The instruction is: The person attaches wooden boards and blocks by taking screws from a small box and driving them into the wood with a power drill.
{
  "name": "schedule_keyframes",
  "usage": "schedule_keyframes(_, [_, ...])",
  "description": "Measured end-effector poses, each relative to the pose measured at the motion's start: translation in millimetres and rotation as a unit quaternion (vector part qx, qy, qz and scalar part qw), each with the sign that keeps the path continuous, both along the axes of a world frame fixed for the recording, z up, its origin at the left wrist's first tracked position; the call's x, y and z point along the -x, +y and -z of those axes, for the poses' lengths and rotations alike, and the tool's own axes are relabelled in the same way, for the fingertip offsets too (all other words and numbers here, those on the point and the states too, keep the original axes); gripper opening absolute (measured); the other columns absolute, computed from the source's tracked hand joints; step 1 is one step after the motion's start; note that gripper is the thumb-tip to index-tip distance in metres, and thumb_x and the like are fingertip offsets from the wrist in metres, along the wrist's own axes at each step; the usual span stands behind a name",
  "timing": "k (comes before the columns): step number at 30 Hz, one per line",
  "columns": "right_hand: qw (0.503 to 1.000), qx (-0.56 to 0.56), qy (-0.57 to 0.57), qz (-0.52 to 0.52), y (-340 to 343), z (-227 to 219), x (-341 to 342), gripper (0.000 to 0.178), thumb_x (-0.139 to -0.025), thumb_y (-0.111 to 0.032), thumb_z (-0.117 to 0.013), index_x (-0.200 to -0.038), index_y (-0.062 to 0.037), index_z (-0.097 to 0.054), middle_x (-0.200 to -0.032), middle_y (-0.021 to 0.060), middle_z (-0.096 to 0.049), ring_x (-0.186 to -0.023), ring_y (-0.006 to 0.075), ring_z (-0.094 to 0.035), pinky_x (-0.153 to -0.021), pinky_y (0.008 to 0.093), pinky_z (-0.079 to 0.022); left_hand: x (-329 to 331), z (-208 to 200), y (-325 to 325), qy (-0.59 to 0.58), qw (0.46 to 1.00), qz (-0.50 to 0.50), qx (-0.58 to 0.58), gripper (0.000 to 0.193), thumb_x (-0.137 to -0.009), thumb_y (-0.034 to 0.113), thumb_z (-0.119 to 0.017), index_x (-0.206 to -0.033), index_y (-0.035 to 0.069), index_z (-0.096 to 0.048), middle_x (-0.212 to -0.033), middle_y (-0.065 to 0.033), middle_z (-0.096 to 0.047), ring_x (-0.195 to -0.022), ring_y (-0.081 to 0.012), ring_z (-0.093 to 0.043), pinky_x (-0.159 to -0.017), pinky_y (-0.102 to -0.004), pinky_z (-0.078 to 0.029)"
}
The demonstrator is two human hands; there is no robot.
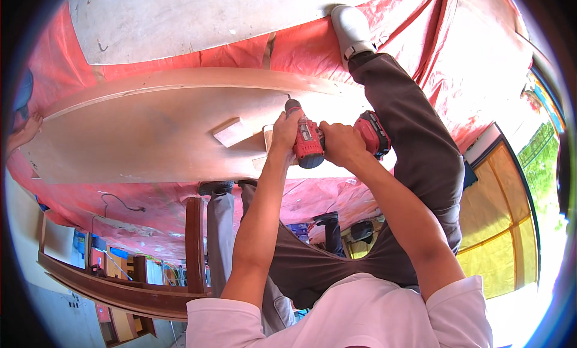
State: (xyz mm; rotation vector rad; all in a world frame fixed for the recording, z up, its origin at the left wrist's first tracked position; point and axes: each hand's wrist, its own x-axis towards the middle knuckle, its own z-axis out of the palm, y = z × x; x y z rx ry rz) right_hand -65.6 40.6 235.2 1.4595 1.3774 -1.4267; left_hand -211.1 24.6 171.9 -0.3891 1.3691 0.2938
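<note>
With both hands I hold a red and black cordless drill (308,142). My right hand (342,143) is closed round its grip, with the red battery (374,133) sticking out beyond. My left hand (285,133) wraps the front of the drill body near the chuck. The thin bit points away from me and its tip is at or close to the inner side of a raised wooden strip (180,79); whether it touches, I cannot tell. This strip runs along the far edge of a large wooden panel (120,137). A small wood block (233,132) lies on the panel left of my hands.
Another person's hand (29,131) rests at the panel's left end. A pale board (198,23) lies beyond, on red sheeting (240,52). My shoe (350,28) stands at the far right. A brown wooden frame (194,246) and a yellow panel (499,216) are nearer me.
</note>
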Motion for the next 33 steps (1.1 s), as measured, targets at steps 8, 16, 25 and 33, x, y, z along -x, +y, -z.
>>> schedule_keyframes(8, [0.999,-0.014,0.008,-0.048,1,11,-7,0.032,-0.077,-0.018,-0.069,-0.105,-0.0063,-0.059,-0.089,0.0173,-0.068,-0.084,0.0367,-0.068,-0.073,0.047,-0.053,-6,29,-29,-0.037,0.997,-0.058,0.026,0.023,-0.09,0.019,-0.057,-0.105,0.003,-0.049,-0.081,-0.0087,-0.059,-0.063,-0.0187,-0.063,-0.057,-0.0323,-0.056])
schedule_keyframes(16, [0.993,-0.059,0.011,-0.105,1,7,-5,0.028,-0.077,-0.005,-0.063,-0.104,-0.006,-0.057,-0.087,0.0154,-0.068,-0.08,0.0341,-0.069,-0.068,0.0443,-0.055,-9,24,-64,-0.064,0.976,-0.207,-0.011,0.037,-0.095,0.038,-0.053,-0.109,0.004,-0.053,-0.093,-0.0122,-0.063,-0.081,-0.0242,-0.065,-0.069,-0.0377,-0.056])
schedule_keyframes(25, [0.974,-0.083,0.089,-0.191,-11,-81,35,0.013,-0.083,-0.01,-0.058,-0.095,-0.0057,-0.055,-0.081,0.0121,-0.067,-0.07,0.0294,-0.069,-0.062,0.0403,-0.053,-7,-25,-217,0.0,0.968,-0.246,-0.057,0.027,-0.096,0.021,-0.046,-0.111,0.003,-0.059,-0.098,-0.0109,-0.065,-0.082,-0.0201,-0.066,-0.073,-0.0327,-0.056])
schedule_keyframes(33, [0.976,-0.09,0.157,-0.126,1,-63,60,0.017,-0.084,-0.012,-0.058,-0.099,-0.0047,-0.056,-0.084,0.0127,-0.066,-0.071,0.0296,-0.068,-0.063,0.0415,-0.053,-2,-12,-218,0.067,0.986,-0.104,-0.11,0.026,-0.096,0.019,-0.048,-0.113,0.003,-0.058,-0.101,-0.0111,-0.065,-0.088,-0.0205,-0.066,-0.075,-0.0325,-0.055])
